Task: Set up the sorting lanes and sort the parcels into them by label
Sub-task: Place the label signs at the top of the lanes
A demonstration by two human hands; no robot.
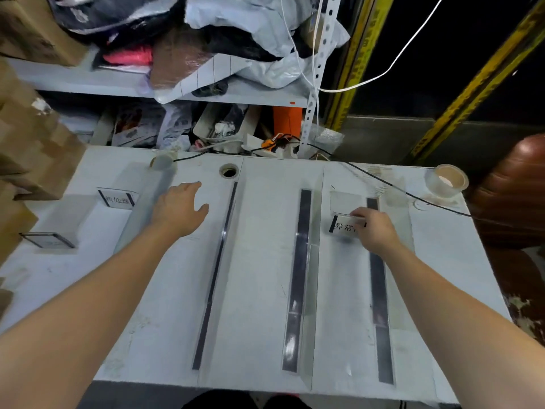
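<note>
Clear acrylic dividers with dark base strips run front to back on the white table: one left of centre, one in the middle, one on the right. My right hand pinches a clear lane sign with black characters near the far end of the right divider. My left hand hovers with relaxed fingers beside a fourth, blurred divider. Another lane sign stands at the far left, and a third lies nearer the left edge.
A tape roll sits at the far right corner and another at the far left. A black cable crosses the back of the table. Shelves behind hold piled parcels. Cardboard boxes stand at left.
</note>
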